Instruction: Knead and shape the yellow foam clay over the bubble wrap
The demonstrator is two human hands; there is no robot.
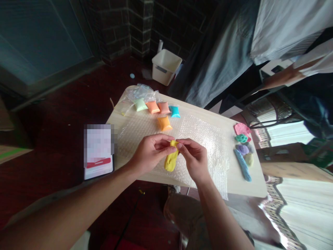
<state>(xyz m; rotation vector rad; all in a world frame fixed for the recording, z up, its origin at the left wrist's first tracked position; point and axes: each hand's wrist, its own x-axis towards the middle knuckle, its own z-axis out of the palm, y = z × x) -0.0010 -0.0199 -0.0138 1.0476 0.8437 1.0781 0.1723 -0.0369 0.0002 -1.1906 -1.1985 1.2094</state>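
One soft yellow clay-like roll [170, 162], pinched up top by left hand [151, 150] and right hand [194, 156]; I'd squeeze gently.

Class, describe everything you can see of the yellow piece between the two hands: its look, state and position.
The yellow piece is one bright, elongated lump that looks like soft modelling clay. Its lower end is broad and rounded, its surface slightly uneven. It slants a little, the lower end nearer the wearer. Fingers of the left hand and right hand grip its upper end. It appears above the bubble wrap; whether it touches that is unclear.
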